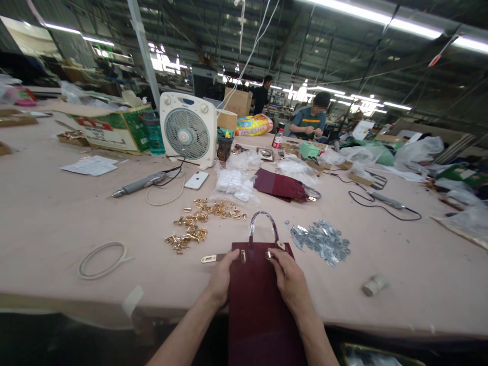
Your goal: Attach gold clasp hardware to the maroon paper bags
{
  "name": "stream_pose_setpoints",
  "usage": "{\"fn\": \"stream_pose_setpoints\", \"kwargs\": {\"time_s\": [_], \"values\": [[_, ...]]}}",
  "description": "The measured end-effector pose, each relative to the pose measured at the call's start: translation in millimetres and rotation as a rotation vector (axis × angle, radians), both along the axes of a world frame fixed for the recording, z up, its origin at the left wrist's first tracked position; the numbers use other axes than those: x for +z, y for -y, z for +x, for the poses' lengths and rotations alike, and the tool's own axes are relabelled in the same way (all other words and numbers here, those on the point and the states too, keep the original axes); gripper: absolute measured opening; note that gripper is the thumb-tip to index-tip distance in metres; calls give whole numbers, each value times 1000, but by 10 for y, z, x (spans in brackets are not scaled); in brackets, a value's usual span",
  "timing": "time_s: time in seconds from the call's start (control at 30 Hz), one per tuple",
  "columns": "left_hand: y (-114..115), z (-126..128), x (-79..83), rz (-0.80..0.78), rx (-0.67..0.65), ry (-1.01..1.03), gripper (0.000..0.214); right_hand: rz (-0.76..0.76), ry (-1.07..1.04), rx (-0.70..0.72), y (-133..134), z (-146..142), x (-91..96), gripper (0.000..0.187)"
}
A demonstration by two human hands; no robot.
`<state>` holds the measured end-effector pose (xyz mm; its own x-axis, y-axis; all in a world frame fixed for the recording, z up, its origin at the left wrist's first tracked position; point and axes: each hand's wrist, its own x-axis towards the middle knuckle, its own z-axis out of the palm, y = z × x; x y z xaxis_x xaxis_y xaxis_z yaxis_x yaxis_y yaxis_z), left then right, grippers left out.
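Brass fittings point(189, 225) and metal clips point(320, 241) ahead of hands point(223, 277) point(290, 279)

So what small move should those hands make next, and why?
Probably the right hand should press the small gold fitting flat onto the dark red bag: it is already at that fitting, by the handle, while the left hand steadies the bag beside a matching fitting.

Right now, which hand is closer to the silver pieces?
Right. The right hand is below and left of the silver metal pieces; the left hand is farther left, beyond the dark red bag.
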<state>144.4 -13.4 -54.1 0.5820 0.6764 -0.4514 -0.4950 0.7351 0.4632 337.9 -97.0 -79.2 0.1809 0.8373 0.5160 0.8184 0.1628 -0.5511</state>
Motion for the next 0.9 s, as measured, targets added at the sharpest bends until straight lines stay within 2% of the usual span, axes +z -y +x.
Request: {"fn": "stream_pose_setpoints", "kwargs": {"time_s": [0.17, 0.37, 0.7, 0.9], "values": [[0, 11, -54, 4, 16, -23, 26, 25, 94, -37, -49, -37, -69, 33], [26, 19, -24, 70, 28, -21, 30, 2, 135, -46, -72, -54, -108, 33], [37, 17, -58, 73, 71, -7, 25, 64, 133, 2, -43, -89, -12, 32], [50, 16, -40, 93, 86, -27, 25, 55, 131, 56, -40, -45, -21, 34]]}}
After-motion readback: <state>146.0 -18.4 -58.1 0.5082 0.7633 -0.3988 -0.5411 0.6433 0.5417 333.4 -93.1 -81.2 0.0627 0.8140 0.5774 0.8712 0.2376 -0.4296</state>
